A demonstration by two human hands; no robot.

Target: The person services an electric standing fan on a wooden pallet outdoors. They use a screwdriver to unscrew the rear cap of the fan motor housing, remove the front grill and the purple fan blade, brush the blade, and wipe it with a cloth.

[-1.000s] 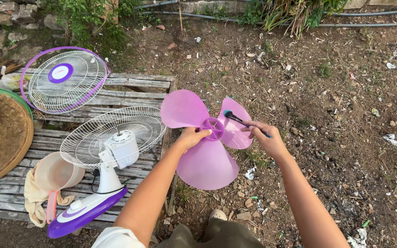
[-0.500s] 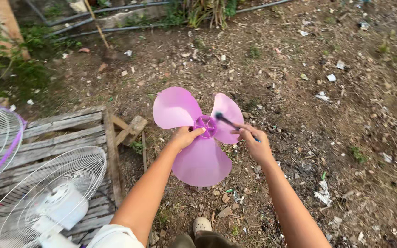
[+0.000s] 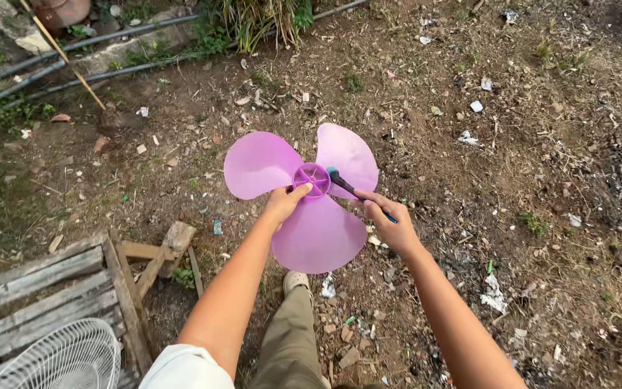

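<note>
Left hand [image 3: 282, 204] is gripping the pink fan blade [image 3: 304, 191] at its hub, fingers clamped, thumb lying on the rim. Right hand [image 3: 386, 220] is pinching a brush [image 3: 350, 189], bristles touching the hub just beyond its fingertips.

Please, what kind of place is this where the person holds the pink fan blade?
Probably a backyard or garden work area outdoors: bare dirt ground strewn with litter, grass and plants along the top edge, pipes lying there, and a weathered wooden pallet at lower left.
</note>
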